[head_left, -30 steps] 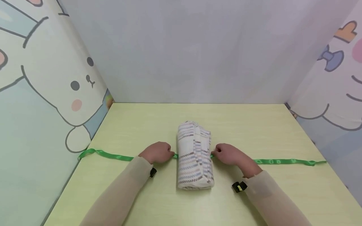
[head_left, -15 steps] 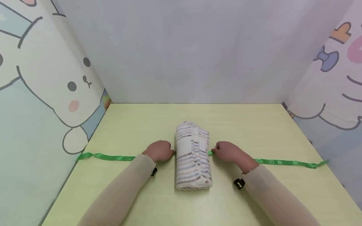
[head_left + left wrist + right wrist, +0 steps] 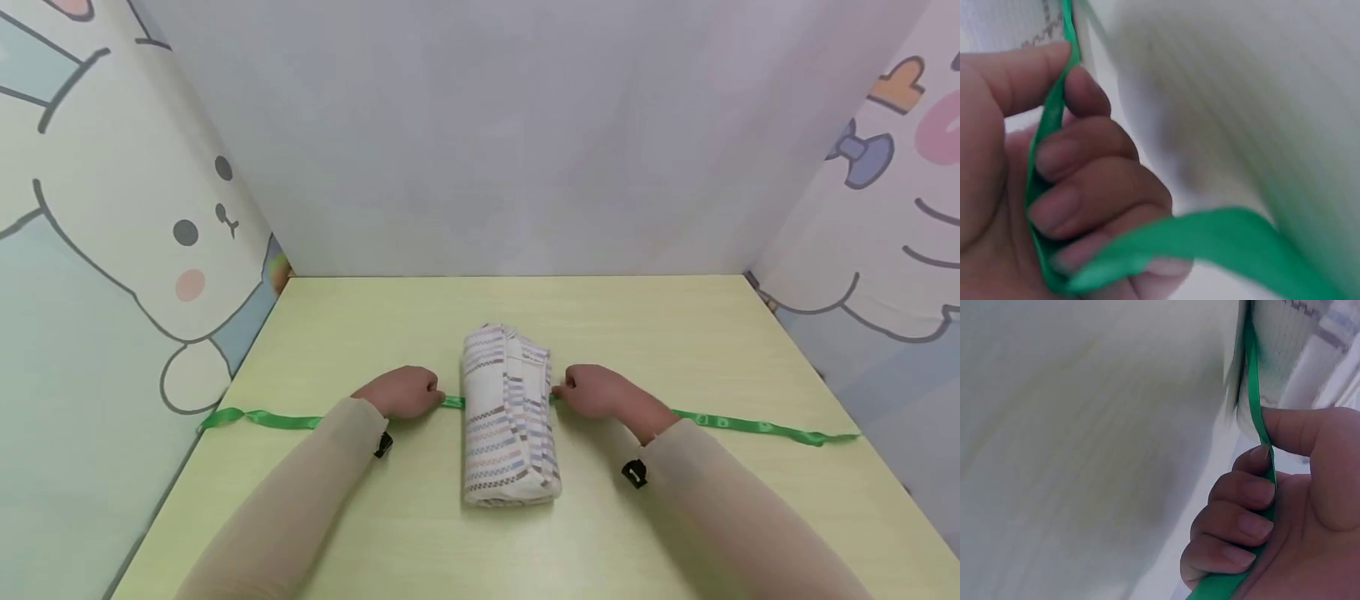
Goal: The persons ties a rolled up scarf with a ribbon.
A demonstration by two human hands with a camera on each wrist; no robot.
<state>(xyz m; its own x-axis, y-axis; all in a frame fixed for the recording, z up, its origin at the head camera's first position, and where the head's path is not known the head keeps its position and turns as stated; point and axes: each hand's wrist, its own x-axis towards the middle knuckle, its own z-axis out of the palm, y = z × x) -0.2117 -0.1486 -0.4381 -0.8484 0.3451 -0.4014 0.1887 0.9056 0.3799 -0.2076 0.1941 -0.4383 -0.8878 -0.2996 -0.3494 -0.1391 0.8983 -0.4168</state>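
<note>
A rolled towel (image 3: 495,425), white with coloured stripes, lies lengthwise on the table between the hands. A long green ribbon (image 3: 738,425) runs crosswise under it, its middle hidden by the roll. Left of the towel, my left hand (image 3: 401,392) grips the ribbon; in the left wrist view thumb and forefinger pinch the green ribbon (image 3: 1050,115) while the other fingers curl round it. Close at the towel's right side, my right hand (image 3: 596,392) holds the ribbon likewise, with the ribbon (image 3: 1254,381) passing from the towel into the curled fingers in the right wrist view.
The pale yellow table (image 3: 420,312) reaches back to a plain whitish wall (image 3: 480,150). Cartoon-printed panels (image 3: 97,275) flank it on both sides. The ribbon's loose ends stretch towards the left and right table edges.
My left hand has drawn away from the towel to the left, baring more ribbon beside the roll. The right hand stays near the towel, slightly farther back. The camera view has shifted a little.
</note>
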